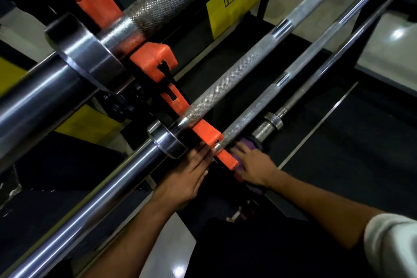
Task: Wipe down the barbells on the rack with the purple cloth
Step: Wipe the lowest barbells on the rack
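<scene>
- The purple cloth (249,145) lies bunched under the right hand (253,166), at 5 o'clock from the orange rack (208,135), against the third barbell (248,117).
- The right hand's fingers (240,148) lie spread and fairly straight, pressing the cloth.
- The left hand (187,176) rests with straight fingers beside the collar of the second barbell (221,83), at 7 o'clock from the rack.

Both bare forearms are reaching forward, the left hand (188,176) lying flat with straight fingers, the right hand (255,166) spreading palm-down.
</scene>
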